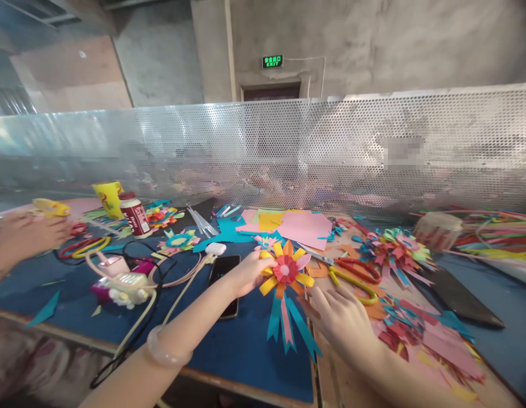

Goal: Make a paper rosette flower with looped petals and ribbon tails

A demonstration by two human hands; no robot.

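Observation:
Above the blue table, my left hand [248, 275] pinches the left edge of a paper flower [285, 269]. The flower has orange and yellow looped petals, a red ring and a pink centre. Teal and pink paper ribbons [287, 324] with notched ends hang beneath it. My right hand [341, 317] is closed at the flower's lower right edge, its fingertips against the petals and partly hidden. Just behind that hand lie scissors with yellow handles [356, 288] and scissors with red handles [359, 270]. A dark phone [225, 272] rests under my left wrist.
Sheets of pink paper [304, 226] lie behind the flower. Finished paper flowers [396, 249] are at right. A power strip [124, 286] with cables, a bottle [136, 216] and a yellow cup [108, 198] stand left. Another person's hands [37, 229] work at far left. A perforated metal screen [263, 153] spans the back.

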